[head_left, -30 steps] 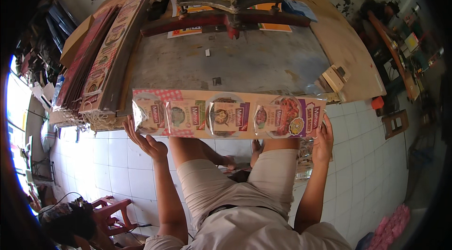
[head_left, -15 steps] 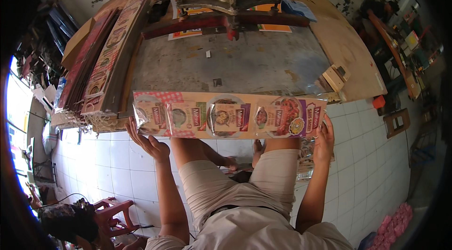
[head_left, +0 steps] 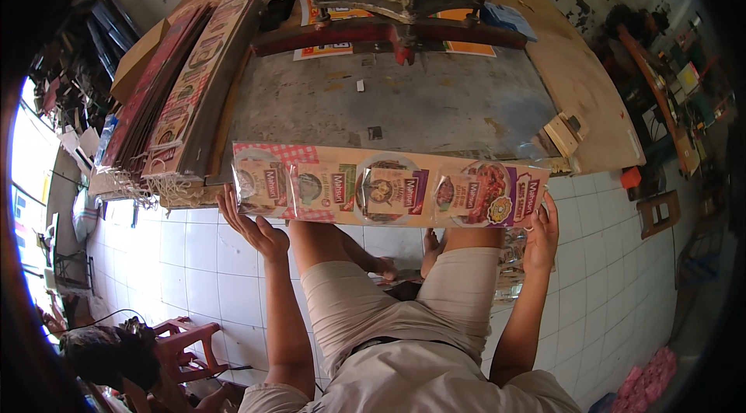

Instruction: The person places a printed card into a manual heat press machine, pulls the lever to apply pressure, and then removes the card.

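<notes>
A long printed cardboard strip (head_left: 423, 215) in clear plastic spans the space between my hands, just in front of the worktable's near edge. Food pictures and packets decorate its face, with a red checked corner at the left and purple at the right. My left hand (head_left: 256, 230) supports the strip's left end, its fingers fairly straight along the edge. Around the right end, my right hand (head_left: 542, 234) has its fingers curled against the edge. The strip lies slightly tilted, its left end farther from me than its right.
A metal press (head_left: 400, 5) with a dark red crossbar stands over the grey worktable surface (head_left: 435, 94). Stacked long printed strips (head_left: 183, 94) lie at the left. A wooden block (head_left: 563, 133) sits at the right. Another person (head_left: 116, 358) is at lower left beside a red stool (head_left: 186, 343).
The strip has tilted a little, its left end rising and its right end dropping in the picture. Both hands stay at its ends. The whole view has shifted slightly.
</notes>
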Demonstrator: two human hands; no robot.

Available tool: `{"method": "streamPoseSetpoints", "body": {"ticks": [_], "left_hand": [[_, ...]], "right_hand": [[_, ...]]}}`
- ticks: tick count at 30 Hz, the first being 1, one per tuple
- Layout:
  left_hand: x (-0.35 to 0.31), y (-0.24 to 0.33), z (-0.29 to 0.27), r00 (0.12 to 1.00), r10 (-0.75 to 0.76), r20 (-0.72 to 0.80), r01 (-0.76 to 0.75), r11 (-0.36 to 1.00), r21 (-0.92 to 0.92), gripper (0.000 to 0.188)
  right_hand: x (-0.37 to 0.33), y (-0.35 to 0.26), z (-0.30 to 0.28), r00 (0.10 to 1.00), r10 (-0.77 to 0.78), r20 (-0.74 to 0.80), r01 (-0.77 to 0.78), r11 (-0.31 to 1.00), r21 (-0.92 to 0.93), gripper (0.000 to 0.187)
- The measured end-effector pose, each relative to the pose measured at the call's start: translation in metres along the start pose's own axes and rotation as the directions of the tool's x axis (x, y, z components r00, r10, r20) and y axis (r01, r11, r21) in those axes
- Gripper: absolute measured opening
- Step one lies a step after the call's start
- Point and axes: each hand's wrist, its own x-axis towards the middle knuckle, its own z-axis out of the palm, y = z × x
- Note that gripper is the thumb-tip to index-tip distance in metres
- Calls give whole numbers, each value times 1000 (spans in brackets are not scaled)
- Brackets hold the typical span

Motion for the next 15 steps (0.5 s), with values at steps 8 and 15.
{"method": "streamPoseSetpoints", "body": {"ticks": [8, 15], "left_hand": [[1, 3, 2, 1000, 1, 1, -1, 1000, -19, 71], [2, 6, 0, 1000, -9, 5, 9, 1000, -9, 72]], "right_hand": [[0, -1, -3, 1000, -10, -1, 10, 999, -44, 69], [-1, -5, 0, 1000, -1, -1, 1, 999, -43, 64]]}}
